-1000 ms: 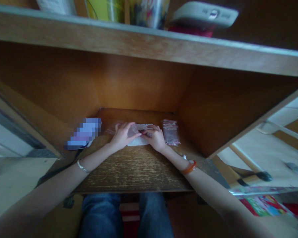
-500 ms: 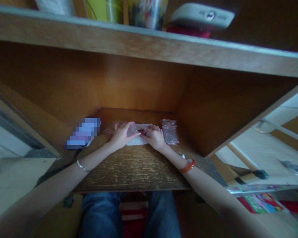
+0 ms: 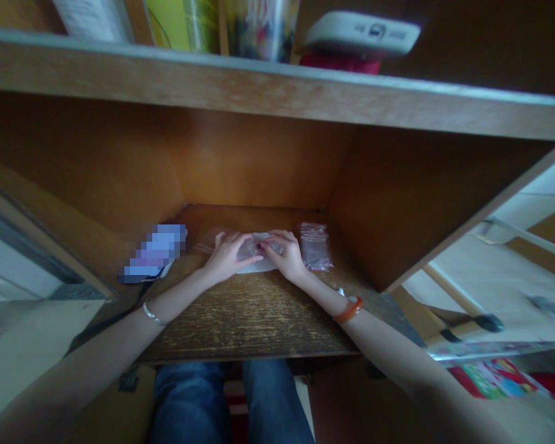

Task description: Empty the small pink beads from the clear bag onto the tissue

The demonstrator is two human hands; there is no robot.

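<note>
The person sits at a wooden desk set into a cubby, with both forearms reaching toward its back edge. The two hands meet near the middle of that edge, over a small clear bag lying on a white sheet.

The left hand lies palm down with its fingers spread apart, pressing flat on the left part of the bag. The right hand is curled, its fingertips drawn together and touching the bag's right end, right against the left hand's fingertips. From here I can't tell whether they actually pinch the plastic, because the picture is too soft.

Just beside the right hand, toward the back right corner, lies a stack of clear zip bags with a reddish strip along the near end, apart from the white sheet. At the desk's left edge lies a blurred-out bluish object, well apart from the hands.

A silver bangle circles the left wrist and an orange bangle the right. A shelf runs overhead, and a flat white device sits on it. Blue jeans show below the desk's front edge.
</note>
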